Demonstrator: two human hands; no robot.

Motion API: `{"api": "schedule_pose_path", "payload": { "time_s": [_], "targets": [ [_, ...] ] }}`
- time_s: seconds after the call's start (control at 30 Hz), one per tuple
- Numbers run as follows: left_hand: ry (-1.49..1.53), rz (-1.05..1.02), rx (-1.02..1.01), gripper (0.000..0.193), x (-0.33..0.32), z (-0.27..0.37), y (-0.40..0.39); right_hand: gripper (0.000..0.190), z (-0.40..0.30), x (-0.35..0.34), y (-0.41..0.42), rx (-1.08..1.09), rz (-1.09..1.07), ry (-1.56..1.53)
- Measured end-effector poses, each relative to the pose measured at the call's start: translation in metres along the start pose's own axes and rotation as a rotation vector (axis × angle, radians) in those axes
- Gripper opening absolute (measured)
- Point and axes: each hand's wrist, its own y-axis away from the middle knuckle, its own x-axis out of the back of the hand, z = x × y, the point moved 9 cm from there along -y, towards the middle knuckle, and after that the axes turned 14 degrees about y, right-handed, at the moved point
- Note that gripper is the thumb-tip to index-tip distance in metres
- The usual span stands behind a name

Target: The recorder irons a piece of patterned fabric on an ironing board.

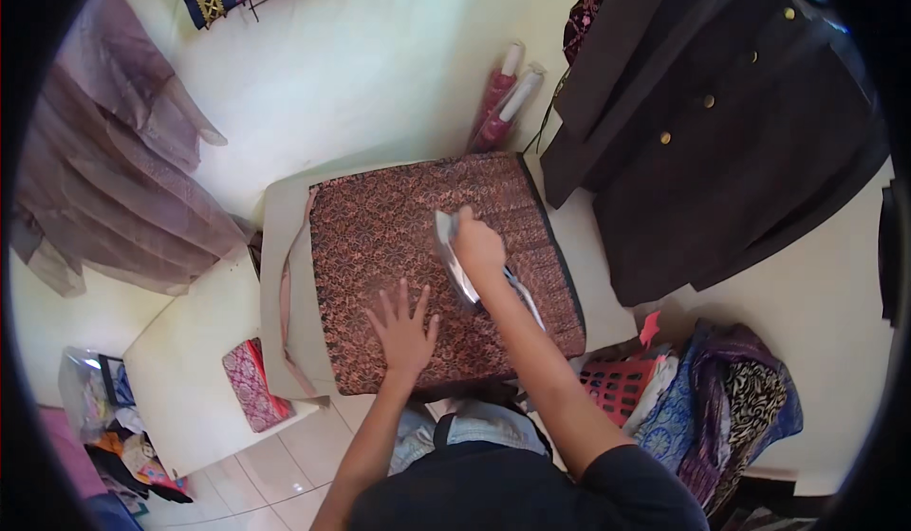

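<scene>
A brown and black floral patterned cloth lies spread over a pale padded ironing surface. My right hand is closed around the handle of a clothes iron, whose metal soleplate rests on or just above the cloth, right of its middle. A cord runs from the iron along my forearm. My left hand lies palm down with fingers apart on the lower part of the cloth, left of the iron. A pinkish strip hangs along the cloth's left side.
A dark jacket hangs at the right, a sheer mauve garment at the left. Wrapped rolls stand behind the board. A red plastic basket and draped fabrics are at lower right. A folded pink cloth lies on a white table.
</scene>
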Motion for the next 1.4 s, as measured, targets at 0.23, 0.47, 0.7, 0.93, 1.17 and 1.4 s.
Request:
{"api": "schedule_pose_path", "payload": {
  "time_s": [0.23,0.47,0.7,0.93,1.17,1.4],
  "targets": [
    [0.074,-0.029,0.126,0.05,-0.011,-0.008,-0.015,0.035,0.032,0.001,0.05,0.068,-0.04,-0.059],
    [0.052,0.037,0.13,0.055,-0.009,0.0,-0.022,0.038,0.104,0.021,0.107,-0.083,-0.037,-0.003],
    [0.013,-0.026,0.14,0.054,-0.014,0.011,-0.022,0.04,0.12,0.018,-0.042,-0.101,0.167,0.003],
    [0.024,-0.045,0.158,0.054,-0.013,0.01,-0.028,0.037,0.138,0.011,-0.002,-0.037,0.109,-0.01],
    [0.003,0.029,0.124,0.055,-0.008,0.007,-0.027,0.035,0.166,0.019,0.12,-0.16,-0.051,0.019],
    [0.014,-0.038,0.15,0.056,-0.005,0.011,-0.021,0.032,0.143,0.009,-0.029,-0.139,0.133,-0.012]
  ]
}}
